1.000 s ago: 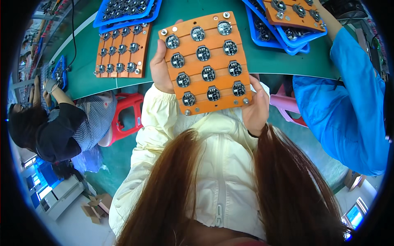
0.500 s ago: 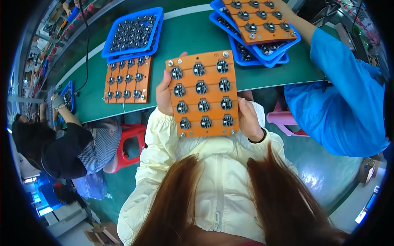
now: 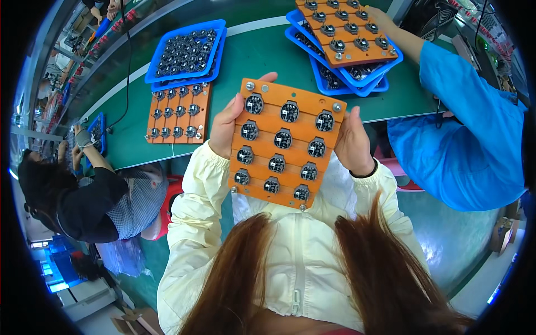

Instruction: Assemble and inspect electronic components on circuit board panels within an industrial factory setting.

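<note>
The left hand (image 3: 225,124) is closed on the upper left edge of an orange plate (image 3: 264,147), its thumb along that edge and its fingertips (image 3: 270,77) showing past the top edge from behind. The right hand (image 3: 355,144) lies along the plate's opposite edge, thumb pointing up beside it; its other fingers pass largely out of sight behind, so how tightly they close I cannot tell. The plate sits between the two thumbs, in front of the person's chest, turned slightly, with four rows of three round dark modules (image 3: 282,139) facing up. The step in hand appears to be holding and turning the filled plate; a next move would call for both hands keeping it steady and face up, so nothing slips out. Beyond the left thumb, to its left, a second orange plate (image 3: 173,122) lies on the green table (image 3: 251,56) beside stacked blue trays (image 3: 219,42). Past the right fingers, a co-worker's hand (image 3: 381,22) is at a third orange plate (image 3: 360,56) over other trays (image 3: 368,87).
</note>
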{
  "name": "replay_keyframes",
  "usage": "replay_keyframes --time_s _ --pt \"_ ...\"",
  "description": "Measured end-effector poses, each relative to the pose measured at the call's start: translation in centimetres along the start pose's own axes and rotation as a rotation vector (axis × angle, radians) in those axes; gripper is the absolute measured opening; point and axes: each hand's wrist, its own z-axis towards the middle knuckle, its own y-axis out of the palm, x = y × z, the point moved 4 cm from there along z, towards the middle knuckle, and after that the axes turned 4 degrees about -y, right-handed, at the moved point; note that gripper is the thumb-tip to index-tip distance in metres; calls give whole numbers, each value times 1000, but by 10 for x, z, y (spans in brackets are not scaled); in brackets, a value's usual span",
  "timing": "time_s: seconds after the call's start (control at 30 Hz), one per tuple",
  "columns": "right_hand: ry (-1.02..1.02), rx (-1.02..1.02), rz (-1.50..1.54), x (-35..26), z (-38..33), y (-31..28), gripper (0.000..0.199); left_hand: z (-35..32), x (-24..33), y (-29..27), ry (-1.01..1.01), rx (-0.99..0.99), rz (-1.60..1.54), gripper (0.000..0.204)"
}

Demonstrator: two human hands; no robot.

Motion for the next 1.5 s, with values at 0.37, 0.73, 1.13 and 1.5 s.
replay_keyframes --time_s 0.37,0.73,1.13,1.5 --pt "231 -92 69 -3 10 -8 56 -3 5 -1 -98 24 94 61" --pt "124 -77 129 27 6 -23 46 5 28 -6 -86 23 179 66" --pt "127 -8 397 39 9 -3 48 -85 19 -33 439 273 31 83" --pt "58 -5 431 44 22 16 47 -110 -52 -37 589 6 154 107"
